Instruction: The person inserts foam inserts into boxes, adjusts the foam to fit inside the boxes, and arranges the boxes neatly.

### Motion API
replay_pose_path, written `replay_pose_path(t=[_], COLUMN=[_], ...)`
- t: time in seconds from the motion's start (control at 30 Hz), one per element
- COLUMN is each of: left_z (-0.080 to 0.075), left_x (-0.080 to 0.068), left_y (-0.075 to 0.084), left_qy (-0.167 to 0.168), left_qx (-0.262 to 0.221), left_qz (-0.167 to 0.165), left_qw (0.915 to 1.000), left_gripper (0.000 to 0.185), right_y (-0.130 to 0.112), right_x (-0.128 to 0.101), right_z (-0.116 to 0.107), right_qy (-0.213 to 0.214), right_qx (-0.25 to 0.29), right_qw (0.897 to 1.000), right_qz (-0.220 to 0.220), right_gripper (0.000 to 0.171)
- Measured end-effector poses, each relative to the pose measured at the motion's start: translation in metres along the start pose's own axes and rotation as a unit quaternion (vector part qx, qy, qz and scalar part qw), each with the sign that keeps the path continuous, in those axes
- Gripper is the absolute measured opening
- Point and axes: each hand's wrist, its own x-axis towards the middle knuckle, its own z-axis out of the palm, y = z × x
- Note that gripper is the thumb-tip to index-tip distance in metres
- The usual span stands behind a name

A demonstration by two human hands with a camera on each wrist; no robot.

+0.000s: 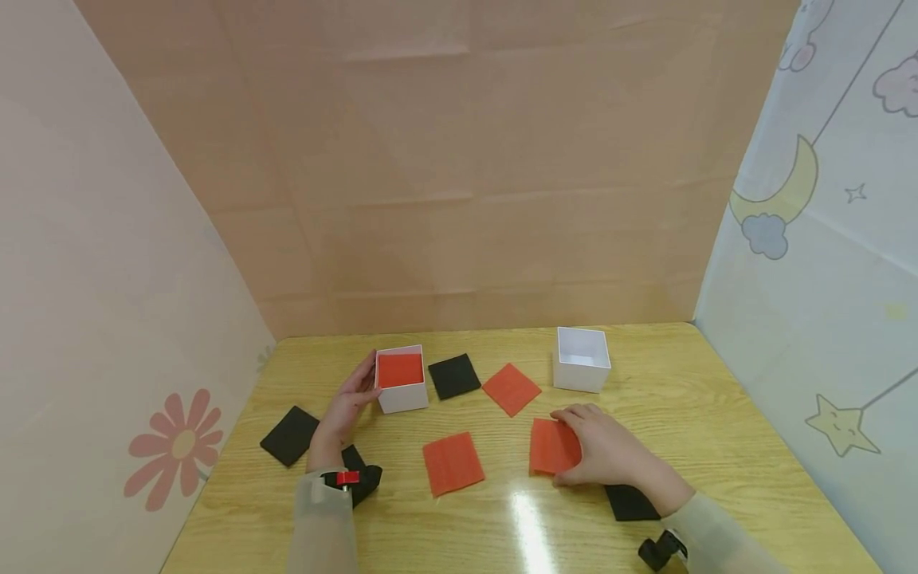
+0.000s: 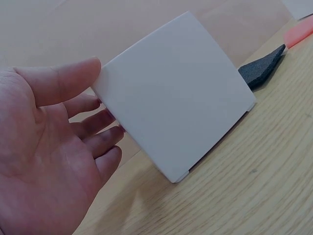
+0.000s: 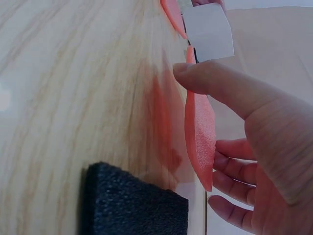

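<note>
My left hand [image 1: 343, 413] holds the left side of a white open-topped box [image 1: 404, 397], thumb at its front corner and fingers along the side. Inside that box lies a red square [image 1: 400, 370], close below the rim. My right hand [image 1: 610, 450] grips a red foam square [image 1: 554, 446] by its edges, thumb on the near edge and fingers on the far one. In the right wrist view this foam square [image 3: 200, 132] bows slightly and stands above its reflection on the table. A black foam square [image 3: 137, 205] lies just below the right hand.
Another white box [image 1: 582, 378] stands at the back right, with no square visible inside. Two more red squares [image 1: 453, 464] lie mid-table. Black squares lie between the boxes [image 1: 455, 376], at the left [image 1: 289, 436] and beside the left wrist [image 1: 355, 462]. Walls enclose the table [image 1: 402, 526].
</note>
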Motion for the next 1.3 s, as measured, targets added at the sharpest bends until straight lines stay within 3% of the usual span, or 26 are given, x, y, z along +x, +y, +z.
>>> replay_pose_path(t=[0.4,1.3], left_z=[0.0,0.0], left_x=[-0.001,0.001], left_y=[-0.001,-0.002], left_qy=[-0.001,-0.004], left_qx=[0.001,0.009], left_qz=[0.003,0.01], left_qw=[1.0,0.9999], left_gripper=[0.077,0.077], right_y=[0.0,-0.007], right_x=[0.001,0.014], right_z=[-0.006,-0.011], right_qy=[0.022,0.083], right_qx=[-0.002,0.023], right_qw=[1.0,0.995], right_qz=[-0.009,-0.04], right_gripper=[0.088,0.083])
